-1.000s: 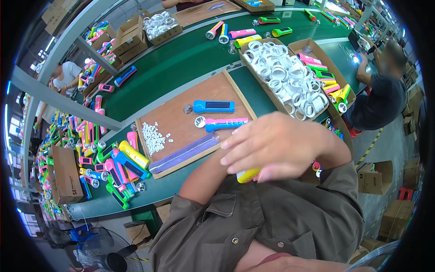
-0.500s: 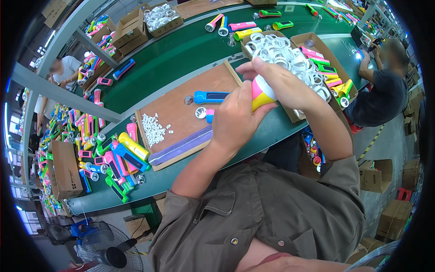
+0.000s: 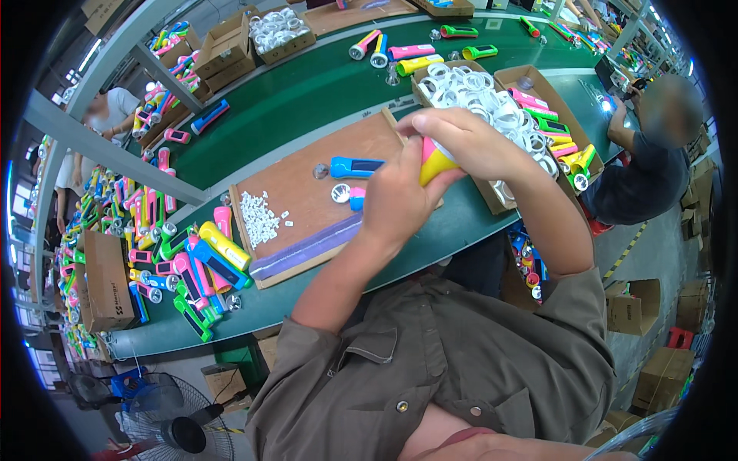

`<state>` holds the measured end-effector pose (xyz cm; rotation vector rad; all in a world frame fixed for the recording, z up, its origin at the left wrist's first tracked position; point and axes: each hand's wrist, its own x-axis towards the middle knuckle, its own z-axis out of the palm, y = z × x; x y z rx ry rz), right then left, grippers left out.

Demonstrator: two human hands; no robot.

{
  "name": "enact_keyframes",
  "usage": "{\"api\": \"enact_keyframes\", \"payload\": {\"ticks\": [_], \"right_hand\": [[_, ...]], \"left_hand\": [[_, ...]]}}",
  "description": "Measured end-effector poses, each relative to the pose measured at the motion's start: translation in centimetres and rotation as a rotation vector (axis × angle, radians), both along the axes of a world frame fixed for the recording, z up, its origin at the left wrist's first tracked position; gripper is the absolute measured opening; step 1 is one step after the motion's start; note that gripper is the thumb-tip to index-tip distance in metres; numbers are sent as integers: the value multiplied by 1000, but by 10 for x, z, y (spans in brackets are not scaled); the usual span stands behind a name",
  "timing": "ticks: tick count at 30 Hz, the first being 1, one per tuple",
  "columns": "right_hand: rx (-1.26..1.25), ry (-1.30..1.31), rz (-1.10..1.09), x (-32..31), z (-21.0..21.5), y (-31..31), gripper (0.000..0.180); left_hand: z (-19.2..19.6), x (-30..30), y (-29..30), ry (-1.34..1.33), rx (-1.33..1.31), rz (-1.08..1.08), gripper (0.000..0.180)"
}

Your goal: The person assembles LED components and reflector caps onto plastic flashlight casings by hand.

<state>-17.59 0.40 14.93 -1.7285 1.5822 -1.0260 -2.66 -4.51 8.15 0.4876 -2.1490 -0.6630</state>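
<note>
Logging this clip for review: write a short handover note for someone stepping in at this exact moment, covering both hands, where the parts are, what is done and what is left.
Left hand: grip around the body of a yellow and pink flashlight, held above the wooden tray.
Right hand: closed over the flashlight's top end.
On the tray: a blue flashlight body, a round reflector, a pile of small white parts.
Box of white rings behind the hands.
Done: colourful flashlights piled at left.
Left: the held flashlight and the blue body on the tray.

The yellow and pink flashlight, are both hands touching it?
Touching. The head view shows the left hand wrapped around the flashlight body and the right hand gripping its top.
</note>
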Motion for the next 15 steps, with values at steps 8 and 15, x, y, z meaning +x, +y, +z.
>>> {"api": "enact_keyframes", "payload": {"ticks": [8,15], "right_hand": [[-285,-339,61,0,-12,2,49],[171,-471,-216,-2,-52,-23,41]], "left_hand": [[-2,9,-8,12,127,-207,50],[-20,-3,-17,-179,-209,99,55]]}}
